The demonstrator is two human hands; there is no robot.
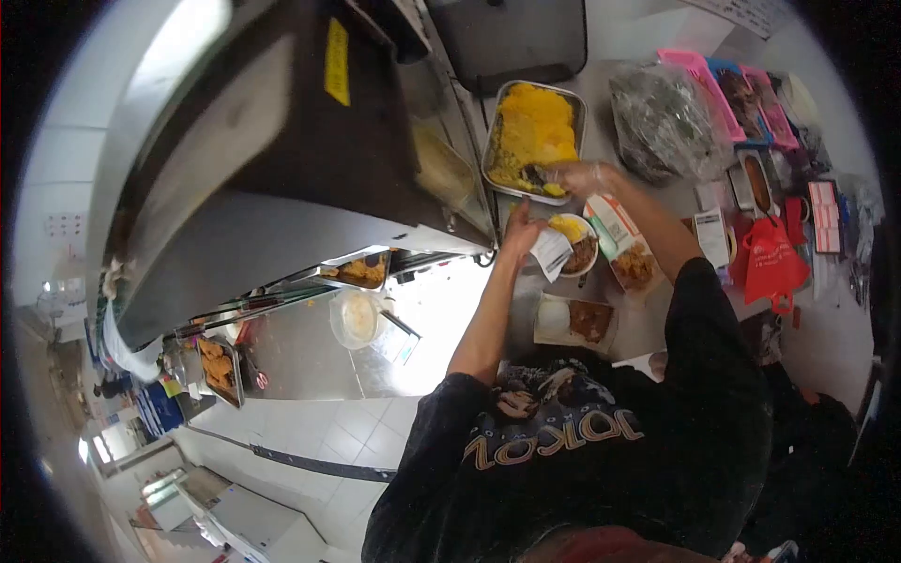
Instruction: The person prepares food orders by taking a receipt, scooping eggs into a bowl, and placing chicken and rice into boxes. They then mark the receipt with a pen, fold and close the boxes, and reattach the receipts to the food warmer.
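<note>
My right hand (584, 177), in a clear plastic glove, closes around a dark serving utensil (535, 176) at the near edge of a metal tray (487, 174). Yellow food (535, 122) fills that tray, with a greener part toward the near left. My left hand (522, 232) is closed on a printed paper slip (552, 253), which hangs partly over a round white bowl (593, 235). Yellow and brown food shows inside the bowl. Right of it stands an open paper carton (615, 225) with brown fried pieces. Nearer my body lies a box with rice and dark meat (591, 321).
A clear plastic bag (662, 117) and a pink basket (694, 70) stand at the back right. A red bag (774, 258) lies farther right. A metal hood or cabinet (310, 216) juts in at the left, above a counter with a plastic tub (355, 319).
</note>
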